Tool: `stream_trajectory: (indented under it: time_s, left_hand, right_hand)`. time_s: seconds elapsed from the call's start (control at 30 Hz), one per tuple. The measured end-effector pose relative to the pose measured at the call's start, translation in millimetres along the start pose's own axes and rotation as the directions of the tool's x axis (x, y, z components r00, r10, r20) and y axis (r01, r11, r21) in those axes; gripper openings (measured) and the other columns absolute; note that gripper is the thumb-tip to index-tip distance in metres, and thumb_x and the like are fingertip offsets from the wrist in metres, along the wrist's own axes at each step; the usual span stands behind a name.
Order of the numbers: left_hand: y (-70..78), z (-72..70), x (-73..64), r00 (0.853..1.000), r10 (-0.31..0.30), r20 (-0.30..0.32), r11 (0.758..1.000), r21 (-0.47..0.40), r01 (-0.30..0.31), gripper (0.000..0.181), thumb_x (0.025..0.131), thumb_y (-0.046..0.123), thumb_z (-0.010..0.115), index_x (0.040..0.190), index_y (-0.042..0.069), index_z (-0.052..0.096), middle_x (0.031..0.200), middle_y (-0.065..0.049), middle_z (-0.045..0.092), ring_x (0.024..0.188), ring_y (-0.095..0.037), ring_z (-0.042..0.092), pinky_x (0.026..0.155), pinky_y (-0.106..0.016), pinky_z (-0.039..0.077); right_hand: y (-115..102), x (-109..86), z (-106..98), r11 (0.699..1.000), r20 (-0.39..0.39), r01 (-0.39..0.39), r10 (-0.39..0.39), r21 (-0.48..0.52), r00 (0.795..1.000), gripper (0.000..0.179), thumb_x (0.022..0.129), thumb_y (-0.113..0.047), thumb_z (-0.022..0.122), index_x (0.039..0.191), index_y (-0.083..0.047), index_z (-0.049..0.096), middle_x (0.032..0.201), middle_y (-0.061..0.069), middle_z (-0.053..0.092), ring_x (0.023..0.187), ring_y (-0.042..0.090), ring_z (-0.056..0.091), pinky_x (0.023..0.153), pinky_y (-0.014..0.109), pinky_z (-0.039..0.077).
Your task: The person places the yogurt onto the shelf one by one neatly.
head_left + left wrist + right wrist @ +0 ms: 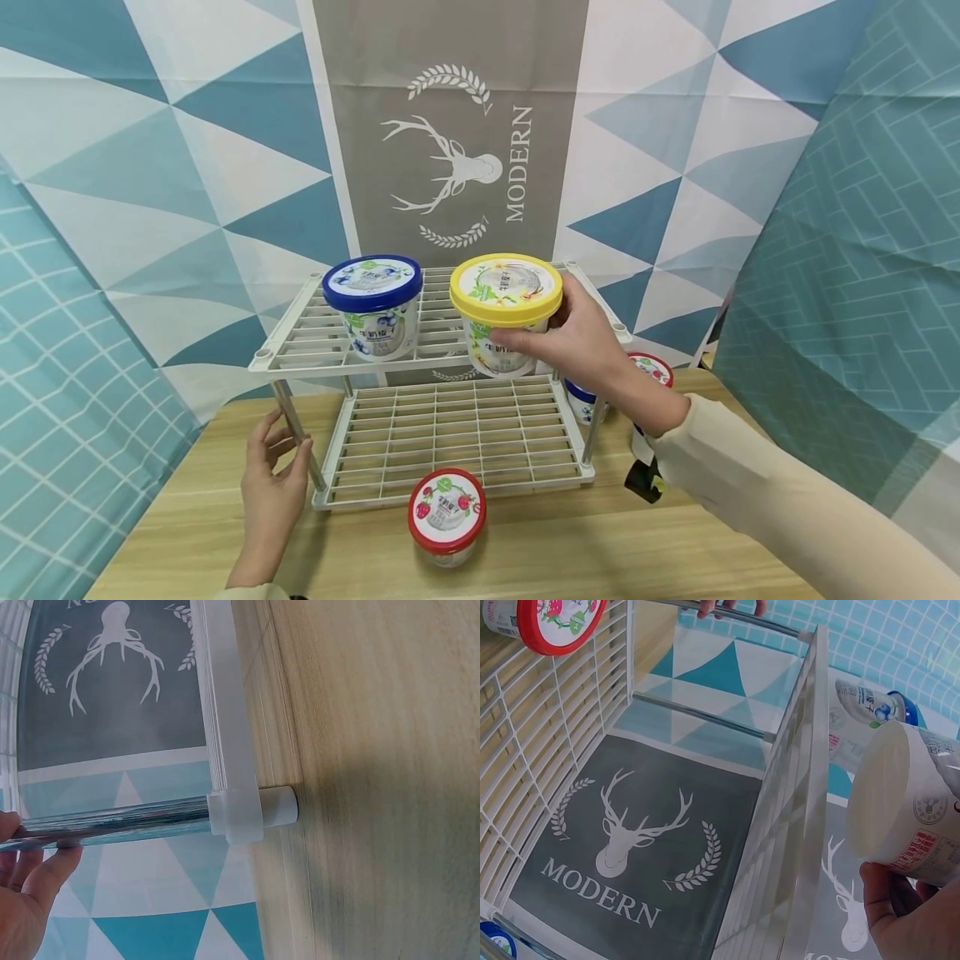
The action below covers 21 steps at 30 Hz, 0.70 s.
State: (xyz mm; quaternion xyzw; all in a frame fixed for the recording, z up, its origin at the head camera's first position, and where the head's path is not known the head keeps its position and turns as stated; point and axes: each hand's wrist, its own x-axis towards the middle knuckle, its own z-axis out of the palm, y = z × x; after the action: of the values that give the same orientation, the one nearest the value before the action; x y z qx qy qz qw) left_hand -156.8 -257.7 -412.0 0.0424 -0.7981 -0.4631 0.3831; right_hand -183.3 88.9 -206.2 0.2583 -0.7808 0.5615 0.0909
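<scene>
My right hand (583, 337) grips a yellow-lidded tub (506, 290) by its side, thumb across the front. In the right wrist view its pale underside (880, 799) shows, lifted clear of the upper shelf. A blue-lidded tub (372, 285) stands upright on that shelf, to the left. The white two-tier wire rack (450, 498) has metal corner posts. My left hand (273, 492) holds the front left post (142, 823) between thumb and fingers. On the table before the rack sits a red-lidded tub (447, 511).
Beyond the rack's right side stand another red-lidded tub (651, 368) and a blue-lidded one (581, 404), both partly hidden by the right arm and rack. The wooden table (180, 533) runs up to a patterned cloth backdrop (450, 50).
</scene>
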Motion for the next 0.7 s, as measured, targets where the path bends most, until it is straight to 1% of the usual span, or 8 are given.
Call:
stream_trajectory:
  time_s: [0.2,0.4,0.6,0.7]
  left_hand:
    - [-0.4,0.1,0.1,1.0,-0.002,0.004,1.0,0.002,0.002,0.069,0.084,-0.01,0.061,0.142,0.016,0.035,0.1,0.022,0.046,0.09,0.016,0.05,0.073,0.004,0.043]
    - [0.1,-0.1,0.4,1.0,-0.003,0.004,1.0,0.007,0.003,0.069,0.084,-0.01,0.061,0.142,0.016,0.035,0.1,0.022,0.045,0.09,0.016,0.049,0.073,0.005,0.042]
    - [-0.1,0.5,0.7,1.0,0.003,0.007,1.0,0.004,-0.003,0.068,0.084,-0.01,0.061,0.141,0.015,0.035,0.101,0.017,0.046,0.09,0.016,0.049,0.074,0.005,0.042]
    - [-0.8,0.5,0.7,1.0,0.003,0.007,1.0,0.006,-0.004,0.068,0.084,-0.01,0.061,0.141,0.015,0.035,0.101,0.018,0.046,0.09,0.017,0.049,0.074,0.005,0.041]
  right_hand:
    - [0.1,2.7,0.5,1.0,0.002,-0.027,0.027,0.008,1.0,0.071,0.075,-0.015,0.078,0.133,-0.012,0.036,0.118,0.006,0.055,0.107,0.02,0.06,0.089,0.034,0.055]
    - [0.1,6.6,2.2,1.0,0.003,-0.023,0.023,0.011,1.0,0.071,0.075,-0.015,0.078,0.132,-0.013,0.036,0.118,0.006,0.055,0.106,0.02,0.061,0.088,0.034,0.056]
    - [2.6,10.7,3.1,0.999,0.011,-0.029,0.029,0.016,1.0,0.068,0.076,-0.018,0.078,0.13,-0.012,0.037,0.116,0.006,0.056,0.105,0.02,0.061,0.086,0.034,0.057]
    - [4.2,12.1,3.7,0.999,0.015,-0.026,0.026,0.029,1.0,0.067,0.077,-0.018,0.077,0.13,-0.013,0.036,0.115,0.006,0.056,0.104,0.02,0.062,0.086,0.034,0.057]
